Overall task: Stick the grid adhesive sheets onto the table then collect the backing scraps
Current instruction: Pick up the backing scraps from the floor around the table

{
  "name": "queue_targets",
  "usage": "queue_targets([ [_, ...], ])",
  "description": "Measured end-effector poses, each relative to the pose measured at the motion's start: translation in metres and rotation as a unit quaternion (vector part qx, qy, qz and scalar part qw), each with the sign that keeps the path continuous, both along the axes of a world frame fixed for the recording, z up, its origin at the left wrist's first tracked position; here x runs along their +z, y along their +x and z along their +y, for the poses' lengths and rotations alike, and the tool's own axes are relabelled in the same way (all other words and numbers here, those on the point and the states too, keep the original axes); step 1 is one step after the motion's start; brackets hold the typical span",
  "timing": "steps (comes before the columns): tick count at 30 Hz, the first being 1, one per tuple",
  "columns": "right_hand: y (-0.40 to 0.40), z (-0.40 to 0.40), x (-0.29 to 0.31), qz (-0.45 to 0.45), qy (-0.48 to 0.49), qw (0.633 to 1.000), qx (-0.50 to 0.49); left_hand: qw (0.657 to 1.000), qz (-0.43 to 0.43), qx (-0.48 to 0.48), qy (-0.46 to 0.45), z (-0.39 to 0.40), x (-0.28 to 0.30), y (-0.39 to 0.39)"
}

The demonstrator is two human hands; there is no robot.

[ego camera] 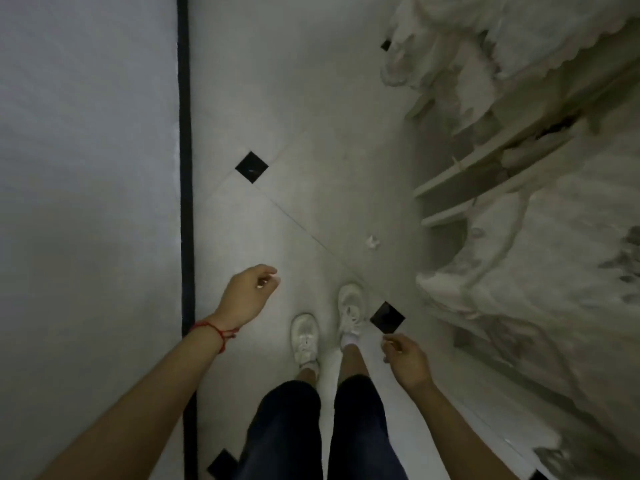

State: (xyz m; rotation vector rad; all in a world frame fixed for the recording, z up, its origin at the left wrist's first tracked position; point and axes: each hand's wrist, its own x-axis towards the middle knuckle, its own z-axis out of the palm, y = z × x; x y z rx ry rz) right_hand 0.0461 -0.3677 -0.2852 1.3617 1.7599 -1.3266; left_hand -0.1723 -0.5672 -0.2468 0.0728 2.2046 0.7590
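I look straight down at a pale tiled floor. A small crumpled white scrap [372,242] lies on the tiles ahead of my feet, a little to the right. My left hand [247,296], with a red string at the wrist, hangs over the floor with its fingers loosely curled and nothing visible in it. My right hand [403,358] hangs beside my right leg, fingers also loosely curled and empty. A white table surface [86,202] with a black edge [186,202] fills the left side. No grid adhesive sheet is visible.
My white shoes [329,327] stand on the tiles, which have small black diamond insets [251,167]. White lacy fabric [519,46] and white shelving [485,174] crowd the right side. The floor strip between table and shelving is narrow.
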Motion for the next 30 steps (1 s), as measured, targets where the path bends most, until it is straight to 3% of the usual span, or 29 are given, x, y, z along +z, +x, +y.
queue_targets([
  [8, -0.114, 0.063, -0.204, -0.007, 0.028, 0.992, 0.124, 0.996, -0.033, 0.043, -0.071, 0.037, -0.180, -0.014],
  [17, -0.186, 0.137, -0.424, -0.001, 0.186, 0.953, 0.238, 0.989, -0.081, 0.056, -0.107, 0.052, -0.360, -0.002],
  [23, -0.160, 0.140, -0.496, 0.007, 0.211, 0.906, 0.368, 0.989, -0.089, 0.044, -0.111, 0.045, -0.423, 0.010],
  [28, -0.127, 0.119, -0.508, 0.046, 0.228, 0.914, 0.331, 0.990, -0.098, 0.021, -0.098, 0.045, -0.430, 0.019],
  [30, -0.118, 0.112, -0.500, 0.063, 0.197, 0.941, 0.267, 0.991, -0.094, 0.016, -0.091, 0.045, -0.423, 0.018],
])
